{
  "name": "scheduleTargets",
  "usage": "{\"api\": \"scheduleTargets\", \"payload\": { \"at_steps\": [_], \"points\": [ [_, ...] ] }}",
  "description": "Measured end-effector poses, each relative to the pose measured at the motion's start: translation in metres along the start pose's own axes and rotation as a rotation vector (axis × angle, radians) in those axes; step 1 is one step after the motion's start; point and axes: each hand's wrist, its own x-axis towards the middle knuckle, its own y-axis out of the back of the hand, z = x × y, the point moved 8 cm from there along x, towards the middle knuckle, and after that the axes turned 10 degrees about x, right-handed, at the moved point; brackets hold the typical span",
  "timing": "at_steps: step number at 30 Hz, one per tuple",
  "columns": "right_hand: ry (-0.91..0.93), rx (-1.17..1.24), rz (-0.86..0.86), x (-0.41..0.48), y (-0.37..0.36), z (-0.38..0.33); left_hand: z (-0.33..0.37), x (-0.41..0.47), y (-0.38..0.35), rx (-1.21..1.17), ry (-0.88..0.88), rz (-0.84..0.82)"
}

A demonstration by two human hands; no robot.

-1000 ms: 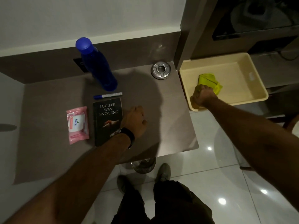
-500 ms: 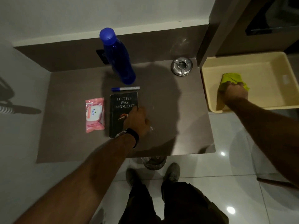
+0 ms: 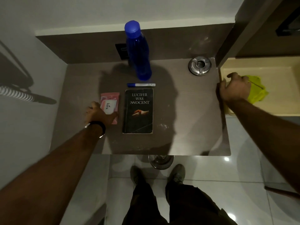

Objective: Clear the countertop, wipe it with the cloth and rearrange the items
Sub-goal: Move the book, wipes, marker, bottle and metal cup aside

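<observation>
My left hand (image 3: 99, 113) is closed around the near end of the pink wipes packet (image 3: 111, 101), which lies flat on the brown countertop (image 3: 186, 127). Right of the packet lies a black book (image 3: 138, 111). Beyond the book is a blue-capped marker (image 3: 141, 85), and behind that stands a blue bottle (image 3: 138, 51). A steel ashtray (image 3: 200, 65) sits at the back right corner. My right hand (image 3: 233, 88) has curled fingers at the left rim of the beige tub (image 3: 276, 65) and covers the left part of the yellow cloth (image 3: 256, 90). Its grip is hidden.
A wall socket (image 3: 121, 51) sits behind the bottle. Walls close the counter at the back and left; a dark cabinet post (image 3: 235, 38) stands at its right rear. A metal bin (image 3: 160, 161) is under the front edge, beside my shoes on the white tiled floor.
My left hand has moved left, off the book and onto the wipes packet. My right hand has shifted from the cloth toward the tub's left rim. The camera has swung left.
</observation>
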Motion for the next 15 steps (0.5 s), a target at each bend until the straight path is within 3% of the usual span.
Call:
{"api": "scheduleTargets", "payload": {
  "at_steps": [3, 7, 15],
  "points": [
    [0.055, 0.019, 0.017, -0.012, -0.004, -0.035, 0.000, 0.008, 0.000, -0.067, -0.049, 0.000],
    [0.112, 0.063, -0.029, -0.035, -0.018, -0.083, -0.004, 0.026, 0.028, -0.140, -0.092, 0.116],
    [0.237, 0.155, -0.111, -0.094, -0.050, -0.150, -0.048, 0.096, 0.085, -0.159, -0.033, 0.274]
  ]
}}
